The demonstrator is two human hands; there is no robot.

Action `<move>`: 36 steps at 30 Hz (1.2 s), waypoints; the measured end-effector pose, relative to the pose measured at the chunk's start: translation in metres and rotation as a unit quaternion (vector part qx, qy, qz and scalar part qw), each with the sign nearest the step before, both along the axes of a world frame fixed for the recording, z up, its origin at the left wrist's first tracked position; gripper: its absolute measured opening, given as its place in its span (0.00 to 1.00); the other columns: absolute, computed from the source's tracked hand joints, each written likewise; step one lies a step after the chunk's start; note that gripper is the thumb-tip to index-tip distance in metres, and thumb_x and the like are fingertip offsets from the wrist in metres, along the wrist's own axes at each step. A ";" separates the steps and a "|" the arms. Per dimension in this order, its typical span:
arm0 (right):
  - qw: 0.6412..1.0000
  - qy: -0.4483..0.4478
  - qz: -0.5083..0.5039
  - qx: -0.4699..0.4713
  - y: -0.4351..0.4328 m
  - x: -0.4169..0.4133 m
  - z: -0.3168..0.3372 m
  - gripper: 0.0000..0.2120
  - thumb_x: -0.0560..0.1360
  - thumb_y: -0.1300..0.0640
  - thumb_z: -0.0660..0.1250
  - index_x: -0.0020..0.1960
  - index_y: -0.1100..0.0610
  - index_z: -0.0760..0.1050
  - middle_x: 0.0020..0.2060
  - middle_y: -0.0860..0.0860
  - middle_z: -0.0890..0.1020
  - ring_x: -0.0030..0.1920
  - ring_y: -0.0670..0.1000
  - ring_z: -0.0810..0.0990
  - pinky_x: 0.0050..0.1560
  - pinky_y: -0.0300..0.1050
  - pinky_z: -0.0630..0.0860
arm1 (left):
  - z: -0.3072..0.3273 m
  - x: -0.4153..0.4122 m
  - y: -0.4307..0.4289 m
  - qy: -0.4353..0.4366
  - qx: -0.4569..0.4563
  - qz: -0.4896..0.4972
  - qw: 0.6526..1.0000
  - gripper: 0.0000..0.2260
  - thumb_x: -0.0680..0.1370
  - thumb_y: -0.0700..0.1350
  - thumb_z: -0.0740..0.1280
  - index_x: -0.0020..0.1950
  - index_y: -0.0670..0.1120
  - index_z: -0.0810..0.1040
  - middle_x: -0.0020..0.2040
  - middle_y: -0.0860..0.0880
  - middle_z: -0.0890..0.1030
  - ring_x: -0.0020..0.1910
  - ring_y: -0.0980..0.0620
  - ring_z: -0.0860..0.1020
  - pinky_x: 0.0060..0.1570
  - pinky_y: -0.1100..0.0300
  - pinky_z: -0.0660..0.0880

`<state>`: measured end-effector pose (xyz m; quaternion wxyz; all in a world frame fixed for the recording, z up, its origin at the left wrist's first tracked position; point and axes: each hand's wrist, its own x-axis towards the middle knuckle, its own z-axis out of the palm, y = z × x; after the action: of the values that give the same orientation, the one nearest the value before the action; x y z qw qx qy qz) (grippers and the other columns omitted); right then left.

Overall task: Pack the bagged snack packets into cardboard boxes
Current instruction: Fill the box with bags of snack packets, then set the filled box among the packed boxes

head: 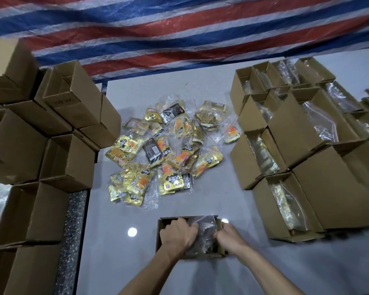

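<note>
An open cardboard box [162, 225] stands on the pale floor right in front of me. A clear bag of snack packets [207, 233] sits partly inside it. My left hand [179, 233] grips the bag's left side, fingers curled down into the box. My right hand [229, 236] grips the bag's right side at the box's right wall. Beyond the box lies a loose pile of clear bags holding gold, orange and black snack packets [166, 147].
Stacks of empty cardboard boxes [68, 162] rise on the left. Rows of open boxes filled with bagged packets [296, 145] stand on the right. A red, white and blue striped tarp [179, 28] hangs behind. A speckled strip [73, 231] runs along the floor at left.
</note>
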<state>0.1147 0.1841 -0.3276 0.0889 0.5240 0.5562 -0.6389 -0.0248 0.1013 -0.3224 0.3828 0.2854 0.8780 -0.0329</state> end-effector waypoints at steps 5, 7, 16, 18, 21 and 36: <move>0.990 -0.065 0.072 0.098 -0.005 0.001 0.003 0.12 0.80 0.60 0.56 0.52 0.55 0.79 0.54 0.52 0.83 0.58 0.52 0.80 0.59 0.43 0.74 | -0.004 -0.004 0.009 0.070 -0.084 -0.099 0.989 0.26 0.81 0.61 0.53 0.66 0.44 0.75 0.64 0.45 0.79 0.62 0.45 0.77 0.58 0.53 0.74; 0.990 -0.076 0.062 0.098 -0.010 0.004 0.005 0.13 0.81 0.59 0.55 0.55 0.56 0.78 0.55 0.54 0.83 0.59 0.54 0.79 0.61 0.45 0.74 | 0.002 0.001 0.014 0.122 -0.110 -0.172 0.971 0.24 0.82 0.57 0.52 0.66 0.42 0.76 0.61 0.44 0.80 0.58 0.43 0.79 0.53 0.51 0.75; 0.987 -0.051 -0.080 0.129 0.004 0.018 0.026 0.11 0.82 0.57 0.58 0.44 0.54 0.76 0.44 0.50 0.81 0.47 0.50 0.78 0.49 0.44 0.74 | 0.059 0.016 0.029 0.259 0.248 -0.231 0.905 0.22 0.76 0.50 0.60 0.66 0.41 0.78 0.67 0.38 0.76 0.71 0.38 0.71 0.71 0.36 0.63; 0.980 -0.059 -0.113 0.150 0.014 0.016 0.032 0.11 0.82 0.57 0.58 0.45 0.56 0.77 0.44 0.53 0.81 0.48 0.53 0.79 0.47 0.44 0.73 | 0.070 0.008 0.042 0.252 0.297 -0.173 0.905 0.26 0.73 0.50 0.69 0.69 0.41 0.75 0.70 0.37 0.74 0.72 0.36 0.69 0.70 0.36 0.64; 0.969 -0.068 -0.163 0.172 0.031 0.015 0.045 0.12 0.81 0.59 0.60 0.42 0.59 0.77 0.40 0.55 0.81 0.46 0.56 0.80 0.44 0.45 0.73 | 0.087 -0.008 0.066 0.183 0.273 -0.057 0.943 0.36 0.78 0.58 0.64 0.79 0.42 0.58 0.77 0.40 0.62 0.77 0.40 0.59 0.74 0.43 0.61; 0.932 -0.040 -0.358 0.045 0.073 -0.002 0.015 0.08 0.76 0.64 0.62 0.42 0.63 0.79 0.38 0.58 0.83 0.38 0.54 0.79 0.50 0.63 0.81 | 0.041 -0.047 0.155 -0.122 0.287 0.053 0.949 0.10 0.80 0.42 0.66 0.59 0.47 0.68 0.59 0.48 0.78 0.57 0.49 0.78 0.52 0.65 0.76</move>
<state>0.1123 0.2569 -0.3121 -0.1477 0.7168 0.3558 -0.5812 -0.0718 0.2564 -0.2810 0.3901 0.3386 0.8105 0.2761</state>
